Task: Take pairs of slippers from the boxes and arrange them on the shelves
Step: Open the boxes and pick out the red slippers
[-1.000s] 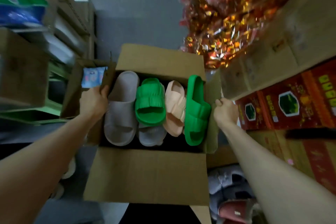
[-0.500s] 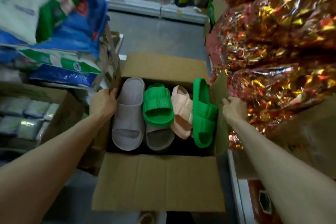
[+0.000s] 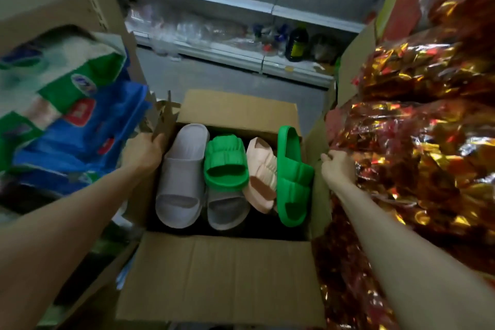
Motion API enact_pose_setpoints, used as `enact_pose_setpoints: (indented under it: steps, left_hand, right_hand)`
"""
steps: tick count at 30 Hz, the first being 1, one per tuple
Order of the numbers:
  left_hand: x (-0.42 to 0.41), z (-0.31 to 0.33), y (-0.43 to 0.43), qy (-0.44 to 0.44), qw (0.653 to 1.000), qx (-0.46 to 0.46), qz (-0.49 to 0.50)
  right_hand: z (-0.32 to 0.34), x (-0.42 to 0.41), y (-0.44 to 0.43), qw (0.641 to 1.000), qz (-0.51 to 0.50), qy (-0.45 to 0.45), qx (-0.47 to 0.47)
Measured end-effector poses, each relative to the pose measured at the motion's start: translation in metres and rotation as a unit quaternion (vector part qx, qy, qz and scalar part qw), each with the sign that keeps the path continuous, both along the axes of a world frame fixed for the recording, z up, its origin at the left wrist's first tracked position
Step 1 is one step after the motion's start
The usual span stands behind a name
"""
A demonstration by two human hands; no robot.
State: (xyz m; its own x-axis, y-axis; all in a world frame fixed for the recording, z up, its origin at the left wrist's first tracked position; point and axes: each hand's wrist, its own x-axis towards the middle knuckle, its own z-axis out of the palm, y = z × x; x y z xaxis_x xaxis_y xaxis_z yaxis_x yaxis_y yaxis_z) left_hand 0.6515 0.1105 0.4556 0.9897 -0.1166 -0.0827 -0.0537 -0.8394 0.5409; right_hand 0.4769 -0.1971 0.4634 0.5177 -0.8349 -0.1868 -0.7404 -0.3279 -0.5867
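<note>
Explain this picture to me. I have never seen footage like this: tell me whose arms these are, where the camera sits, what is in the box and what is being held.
There is no machine here. A person wears one wide-angle camera on the head, looking forward and down, so the two bare arms are their own. The left hand grips the left edge of an open cardboard box, and the right hand grips its right edge. Inside lie a large grey slipper, a green slipper resting on a second grey slipper, a peach slipper and the other green slipper, tipped on its side. No slipper is held. Foil bags crowd the right, blue and green bags the left, and metal shelves stand ahead.
</note>
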Motion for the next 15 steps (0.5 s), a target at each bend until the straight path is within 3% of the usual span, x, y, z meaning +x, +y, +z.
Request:
enact_pose_setpoints:
  steps: [6, 15]
  left_hand:
    - [0.111, -0.004, -0.095, 0.0, 1.0, 0.019, 0.018]
    - [0.346, -0.026, -0.26, 0.026, 0.999, 0.028, -0.034]
  right_hand:
    - [0.001, 0.114, -0.098, 1.0, 0.006, -0.002, 0.004]
    - [-0.028, 0.314, -0.254, 0.998, -0.05, -0.013, 0.03]
